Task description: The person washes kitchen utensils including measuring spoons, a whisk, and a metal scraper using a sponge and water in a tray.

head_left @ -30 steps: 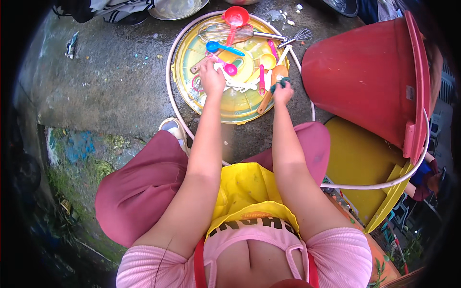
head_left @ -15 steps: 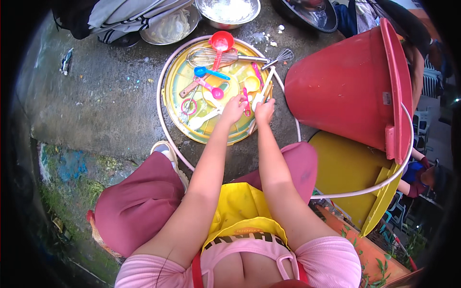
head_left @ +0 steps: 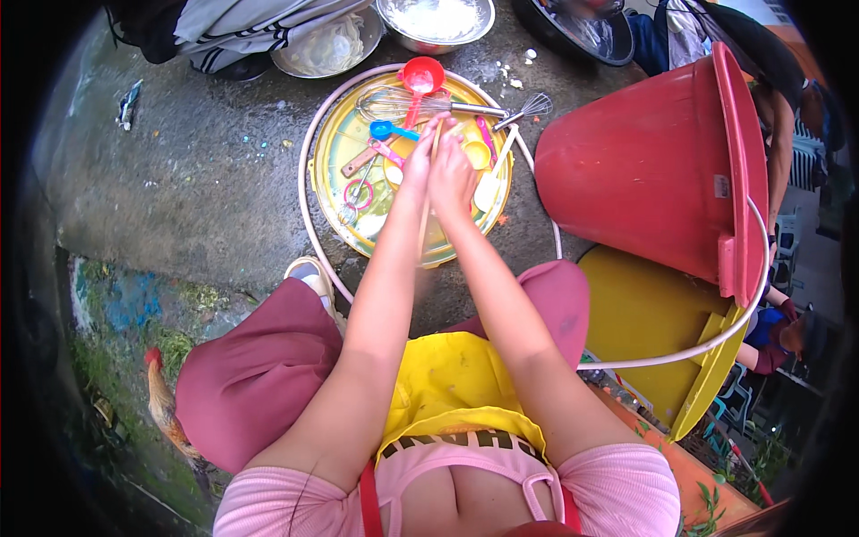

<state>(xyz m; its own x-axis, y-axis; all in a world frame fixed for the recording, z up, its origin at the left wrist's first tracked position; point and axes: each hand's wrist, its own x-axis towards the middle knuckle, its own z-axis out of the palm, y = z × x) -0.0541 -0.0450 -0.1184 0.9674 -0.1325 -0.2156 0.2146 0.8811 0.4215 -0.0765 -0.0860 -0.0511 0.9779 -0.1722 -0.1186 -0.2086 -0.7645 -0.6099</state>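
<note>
My left hand and right hand are pressed palm to palm around a long, thin wooden stick. Its upper end shows between the fingers and its blurred lower end points toward me. Beneath them lies a round yellow tray of utensils. Above my fingers are a red scoop and a large wire whisk. A blue measuring spoon sits just left of my fingertips. Right of my right hand are a yellow measuring cup and a white spatula. My hands hide the tray's middle.
A pale hose loops around the tray. To the right, a big red tub lies tipped beside a yellow container. Metal bowls and a dark pan stand beyond. A chicken is by my left knee.
My hands have come together and moved up over the middle of the tray. The wooden stick, earlier by my right hand at the tray's right side, is now between my palms.
</note>
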